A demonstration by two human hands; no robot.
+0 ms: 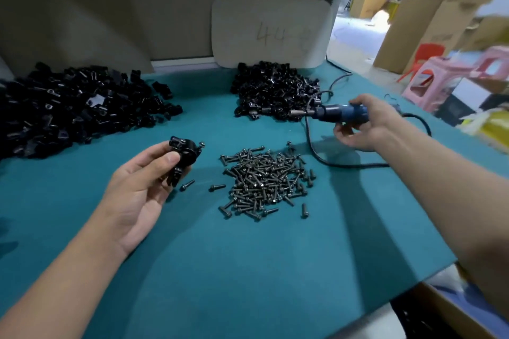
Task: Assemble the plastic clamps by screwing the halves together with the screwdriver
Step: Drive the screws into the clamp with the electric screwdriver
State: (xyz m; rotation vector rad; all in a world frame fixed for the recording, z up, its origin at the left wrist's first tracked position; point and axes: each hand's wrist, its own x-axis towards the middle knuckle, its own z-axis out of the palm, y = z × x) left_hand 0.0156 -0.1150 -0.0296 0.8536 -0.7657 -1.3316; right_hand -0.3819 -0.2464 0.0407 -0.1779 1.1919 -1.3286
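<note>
Teal matting covers the bench (pixel 248 270), with cardboard boxes stacked beyond it. Left hand (pixel 143 190) has its grip pinched on a black clamp (pixel 183 158), a screw sticking out of its far side. Right hand (pixel 366 124) has its grip wrapped round the corded screwdriver (pixel 330 113), held well apart from the clamp. Loose screws (pixel 264 181) lie between both grips. The clamp looks light, stiff and smooth, likely slippery; it is best held across its flat sides, leaving the screw head clear.

black clamp (pixel 184 158) pinched up off mat, near left, screw poking out top | blue corded screwdriver (pixel 334 113) held level, tip pointing left, far right | loose screws (pixel 265 180) piled centre
</note>
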